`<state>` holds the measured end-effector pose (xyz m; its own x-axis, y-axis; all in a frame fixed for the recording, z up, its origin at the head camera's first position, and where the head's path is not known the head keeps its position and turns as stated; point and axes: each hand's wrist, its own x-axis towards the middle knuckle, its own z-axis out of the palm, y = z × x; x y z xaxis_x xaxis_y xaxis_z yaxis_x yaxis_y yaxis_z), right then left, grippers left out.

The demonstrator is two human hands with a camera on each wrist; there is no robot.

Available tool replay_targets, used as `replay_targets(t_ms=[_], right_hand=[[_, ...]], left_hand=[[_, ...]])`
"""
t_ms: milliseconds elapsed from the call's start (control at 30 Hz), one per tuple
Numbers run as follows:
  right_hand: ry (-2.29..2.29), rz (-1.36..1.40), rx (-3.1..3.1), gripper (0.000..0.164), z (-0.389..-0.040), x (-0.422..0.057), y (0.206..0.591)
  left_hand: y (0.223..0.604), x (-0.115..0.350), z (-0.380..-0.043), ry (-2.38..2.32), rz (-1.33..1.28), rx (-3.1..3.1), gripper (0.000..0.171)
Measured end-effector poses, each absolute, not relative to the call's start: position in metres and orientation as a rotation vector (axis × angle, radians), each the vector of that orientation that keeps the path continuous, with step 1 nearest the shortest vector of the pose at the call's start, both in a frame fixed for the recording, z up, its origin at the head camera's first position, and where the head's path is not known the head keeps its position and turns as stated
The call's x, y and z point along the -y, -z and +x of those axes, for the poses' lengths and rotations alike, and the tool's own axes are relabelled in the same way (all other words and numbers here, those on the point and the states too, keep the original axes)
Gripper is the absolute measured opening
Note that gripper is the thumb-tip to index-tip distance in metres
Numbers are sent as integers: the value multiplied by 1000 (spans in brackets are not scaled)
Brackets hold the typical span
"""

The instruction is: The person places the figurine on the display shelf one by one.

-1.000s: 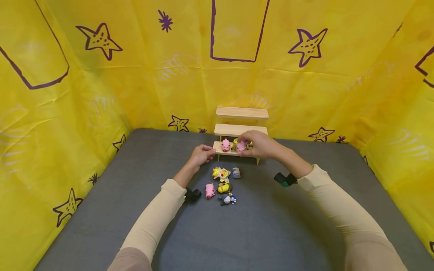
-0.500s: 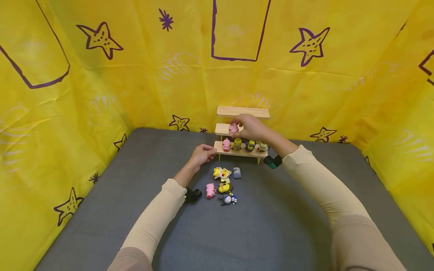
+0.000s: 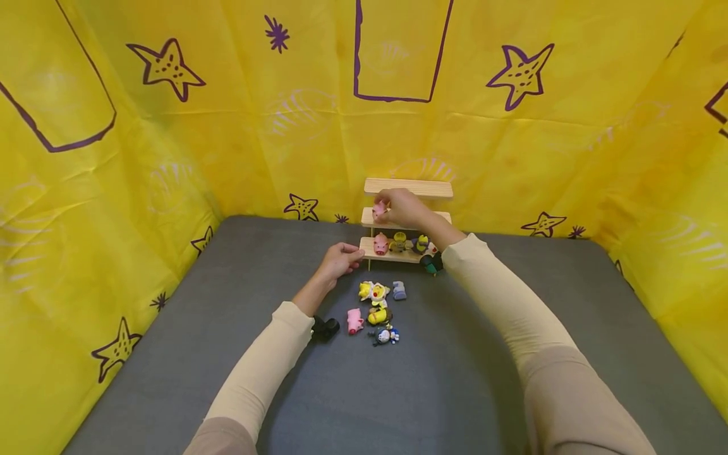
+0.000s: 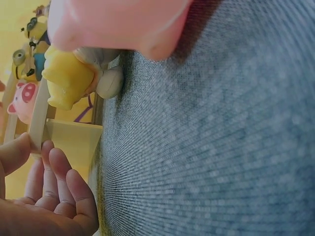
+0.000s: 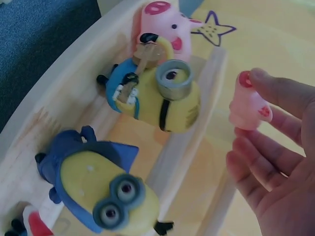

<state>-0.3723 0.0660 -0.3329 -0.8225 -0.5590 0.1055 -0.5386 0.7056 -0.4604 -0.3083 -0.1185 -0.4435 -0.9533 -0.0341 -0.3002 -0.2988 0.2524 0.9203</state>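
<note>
My right hand point(image 3: 405, 208) pinches a small pink toy pig point(image 5: 248, 105) between thumb and fingers at the left end of the middle step of a wooden three-step display shelf point(image 3: 407, 188). My left hand point(image 3: 339, 259) grips the left end of the bottom step, thumb on top and fingertips at its edge. On that step stand another pink pig point(image 3: 380, 244), a minion point(image 5: 147, 96) with a guitar and a minion point(image 5: 106, 189) in blue. A further figure at the right end is mostly hidden behind the right wrist camera.
On the grey cloth before the shelf lie a pink pig point(image 3: 354, 320), yellow figures point(image 3: 373, 292), a grey-blue piece point(image 3: 399, 291), a yellow-and-brown figure point(image 3: 378, 316) and a blue-and-white figure point(image 3: 384, 335). A yellow curtain point(image 3: 307, 139) hangs behind.
My right hand has lifted the pink pig from in front of the bottom step and carried it up and left to the middle step's left end. The left hand stays put.
</note>
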Motion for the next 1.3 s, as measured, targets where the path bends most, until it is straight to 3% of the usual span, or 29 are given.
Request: replay_targets(t_ms=[333, 500, 900, 1300], right_hand=[[641, -908, -2925, 32, -377, -60, 345], [678, -880, -2968, 38, -369, -67, 340], [891, -889, -3011, 29, -323, -88, 334], [1030, -956, -3002, 20, -269, -111, 373]], left_hand=[[444, 118, -308, -1781, -309, -2296, 32], [443, 118, -309, -1777, -311, -2292, 32], [442, 118, -308, -1763, -327, -2286, 33], [442, 117, -308, -1751, -327, -2315, 33]])
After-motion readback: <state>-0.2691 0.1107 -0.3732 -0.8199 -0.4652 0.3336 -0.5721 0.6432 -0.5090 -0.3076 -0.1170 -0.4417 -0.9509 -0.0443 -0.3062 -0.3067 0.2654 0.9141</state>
